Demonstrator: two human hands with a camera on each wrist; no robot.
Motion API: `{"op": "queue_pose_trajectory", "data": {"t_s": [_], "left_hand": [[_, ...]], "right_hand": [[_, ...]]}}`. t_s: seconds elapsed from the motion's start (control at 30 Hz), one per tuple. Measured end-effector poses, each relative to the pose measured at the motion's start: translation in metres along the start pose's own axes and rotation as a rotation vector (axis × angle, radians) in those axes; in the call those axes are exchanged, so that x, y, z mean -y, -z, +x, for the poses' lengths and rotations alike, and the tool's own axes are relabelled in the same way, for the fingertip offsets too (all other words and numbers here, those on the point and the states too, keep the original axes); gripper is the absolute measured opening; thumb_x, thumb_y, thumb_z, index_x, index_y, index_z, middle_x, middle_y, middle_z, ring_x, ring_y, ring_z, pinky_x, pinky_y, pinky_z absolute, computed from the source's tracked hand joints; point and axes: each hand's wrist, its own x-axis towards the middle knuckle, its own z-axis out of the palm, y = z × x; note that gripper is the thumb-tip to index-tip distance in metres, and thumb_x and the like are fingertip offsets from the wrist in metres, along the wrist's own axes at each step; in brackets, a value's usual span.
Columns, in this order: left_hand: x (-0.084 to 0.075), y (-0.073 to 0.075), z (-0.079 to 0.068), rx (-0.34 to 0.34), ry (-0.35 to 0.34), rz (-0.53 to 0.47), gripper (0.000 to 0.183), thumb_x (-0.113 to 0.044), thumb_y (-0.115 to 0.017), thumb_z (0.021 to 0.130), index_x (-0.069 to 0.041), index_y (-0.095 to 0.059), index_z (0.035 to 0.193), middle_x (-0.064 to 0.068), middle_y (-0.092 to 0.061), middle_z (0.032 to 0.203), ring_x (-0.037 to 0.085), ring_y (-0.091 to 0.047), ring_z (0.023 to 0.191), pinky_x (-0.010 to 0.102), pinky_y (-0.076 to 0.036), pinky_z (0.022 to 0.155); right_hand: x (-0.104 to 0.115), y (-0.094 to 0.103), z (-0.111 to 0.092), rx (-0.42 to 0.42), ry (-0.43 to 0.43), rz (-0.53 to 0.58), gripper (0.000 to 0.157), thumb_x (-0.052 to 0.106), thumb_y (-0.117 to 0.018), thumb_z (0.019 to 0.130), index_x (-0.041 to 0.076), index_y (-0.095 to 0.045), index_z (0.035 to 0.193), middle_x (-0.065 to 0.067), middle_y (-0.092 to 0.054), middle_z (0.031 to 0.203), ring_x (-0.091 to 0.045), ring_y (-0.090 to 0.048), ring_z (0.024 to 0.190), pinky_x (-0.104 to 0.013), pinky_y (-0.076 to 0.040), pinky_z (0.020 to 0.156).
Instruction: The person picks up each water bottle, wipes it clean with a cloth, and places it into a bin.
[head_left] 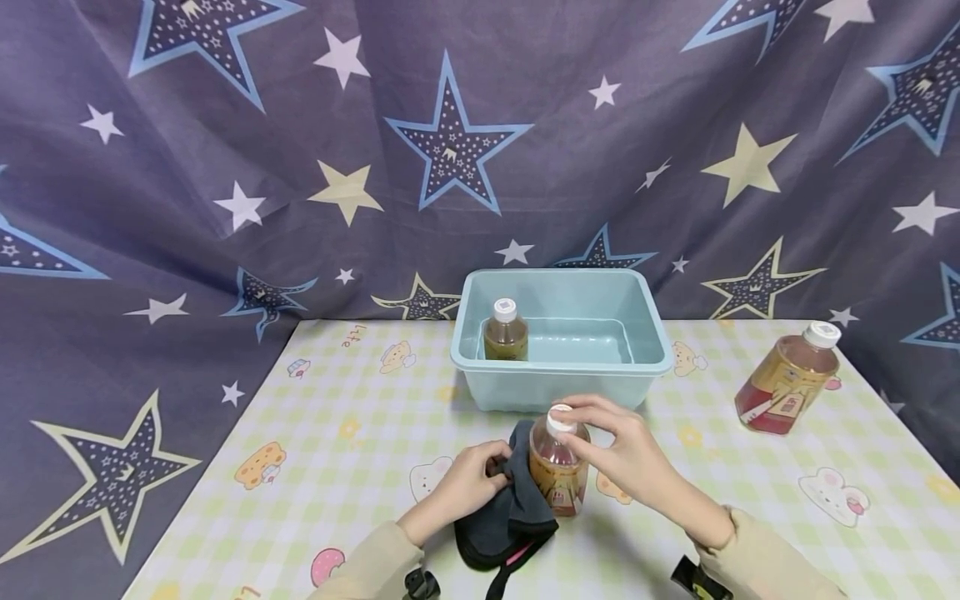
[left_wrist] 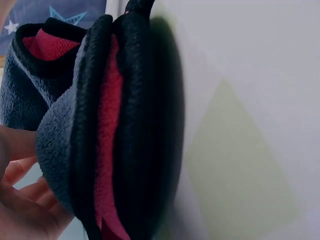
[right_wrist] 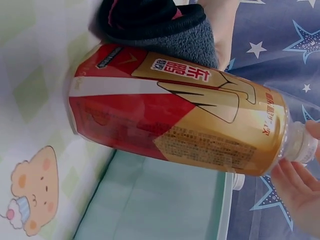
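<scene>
Head view: the box [head_left: 510,387] is light blue and sits at the back of the desk [head_left: 360,467]. In front of the box, by its middle, the front bottle [head_left: 558,483] stands up on the desk. It has a gold and red label and a white cap [right_wrist: 304,145]. The right hand [head_left: 622,442] is in front of the box too, toward its right end. Its grip is almost closed, with the thumb and fingers pinching the cap.

The left hand [head_left: 468,479] is in front of the box's left end. Its grip is nearly closed as well, and it pinches the cloth [head_left: 495,517] between thumb and fingers. The cloth is in front of the box's left half, and it touches the side of the front bottle. It is fluffy and dark gray, with black edges and pink inside. A black strap [head_left: 498,583] hangs from it.

Inside the box, near its left end, is the inside bottle [head_left: 506,337], with a white cap on top. Well to the right of the box is the far bottle [head_left: 787,387], also gold and red with a white cap. Behind the box hangs a purple curtain [head_left: 300,108] with lots of stars.
</scene>
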Motion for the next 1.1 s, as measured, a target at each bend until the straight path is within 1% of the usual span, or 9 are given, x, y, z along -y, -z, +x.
{"op": "queue_pose_trajectory", "data": {"t_s": [0.13, 0.3, 0.43, 0.63, 0.87, 0.93, 1.07, 1.1], "left_hand": [[-0.001, 0.004, -0.001, 0.01, -0.006, -0.04, 0.019, 0.003, -0.061, 0.073, -0.012, -0.059, 0.083, -0.004, -0.057, 0.074, 0.005, -0.047, 0.06, 0.02, -0.039, 0.055], [-0.003, 0.009, -0.005, 0.021, 0.005, -0.073, 0.018, 0.003, -0.061, 0.075, -0.011, -0.06, 0.086, -0.002, -0.06, 0.078, 0.006, -0.05, 0.063, 0.021, -0.041, 0.056], [-0.004, 0.013, -0.008, 0.019, 0.012, -0.089, 0.018, 0.002, -0.06, 0.076, -0.012, -0.06, 0.087, -0.001, -0.06, 0.08, 0.006, -0.051, 0.065, 0.021, -0.042, 0.057], [-0.005, 0.02, -0.011, -0.008, 0.018, -0.107, 0.016, -0.001, -0.063, 0.076, -0.014, -0.061, 0.086, -0.003, -0.06, 0.077, 0.006, -0.052, 0.065, 0.021, -0.042, 0.057], [-0.007, 0.028, -0.014, -0.035, 0.041, -0.121, 0.018, 0.003, -0.062, 0.075, -0.01, -0.06, 0.087, 0.0, -0.061, 0.079, 0.008, -0.051, 0.064, 0.021, -0.041, 0.056], [-0.013, 0.032, -0.015, -0.042, 0.043, -0.124, 0.017, 0.004, -0.061, 0.075, -0.008, -0.06, 0.086, 0.003, -0.061, 0.077, 0.009, -0.051, 0.063, 0.022, -0.041, 0.055], [-0.033, 0.043, -0.018, -0.041, 0.051, -0.132, 0.013, 0.006, -0.06, 0.075, -0.004, -0.059, 0.084, 0.01, -0.059, 0.074, 0.012, -0.05, 0.061, 0.023, -0.041, 0.055], [-0.037, 0.046, -0.018, -0.039, 0.054, -0.131, 0.013, 0.007, -0.059, 0.076, -0.004, -0.059, 0.084, 0.009, -0.059, 0.073, 0.012, -0.05, 0.061, 0.023, -0.041, 0.055]], "right_hand": [[0.001, 0.001, 0.002, 0.011, -0.01, -0.01, 0.028, -0.002, -0.071, 0.069, 0.008, -0.067, 0.095, -0.007, -0.059, 0.104, -0.018, -0.055, 0.097, -0.018, -0.042, 0.083], [0.002, 0.002, 0.005, -0.013, 0.024, -0.034, 0.028, -0.002, -0.073, 0.066, 0.007, -0.066, 0.092, -0.007, -0.058, 0.098, -0.016, -0.055, 0.093, -0.016, -0.041, 0.081], [0.003, 0.001, 0.007, -0.025, 0.033, -0.058, 0.027, 0.001, -0.074, 0.065, 0.007, -0.066, 0.09, -0.004, -0.058, 0.094, -0.014, -0.054, 0.089, -0.016, -0.041, 0.079], [0.004, 0.0, 0.008, -0.033, 0.018, -0.069, 0.025, 0.005, -0.075, 0.065, 0.007, -0.067, 0.089, -0.002, -0.058, 0.093, -0.013, -0.055, 0.087, -0.015, -0.042, 0.077], [0.003, -0.001, 0.008, -0.031, 0.017, -0.045, 0.023, 0.001, -0.073, 0.067, 0.006, -0.068, 0.089, -0.003, -0.06, 0.094, -0.014, -0.056, 0.089, -0.015, -0.043, 0.077], [0.004, 0.0, 0.008, -0.024, 0.013, -0.036, 0.023, 0.0, -0.072, 0.068, 0.006, -0.068, 0.089, -0.004, -0.06, 0.096, -0.014, -0.057, 0.09, -0.015, -0.043, 0.077], [0.004, 0.0, 0.007, -0.006, 0.024, -0.02, 0.024, -0.004, -0.069, 0.069, 0.005, -0.068, 0.092, -0.006, -0.061, 0.098, -0.015, -0.057, 0.091, -0.015, -0.043, 0.077], [0.004, 0.001, 0.007, 0.0, 0.023, -0.014, 0.024, -0.005, -0.069, 0.07, 0.005, -0.068, 0.092, -0.006, -0.061, 0.098, -0.015, -0.057, 0.092, -0.014, -0.042, 0.078]]}}
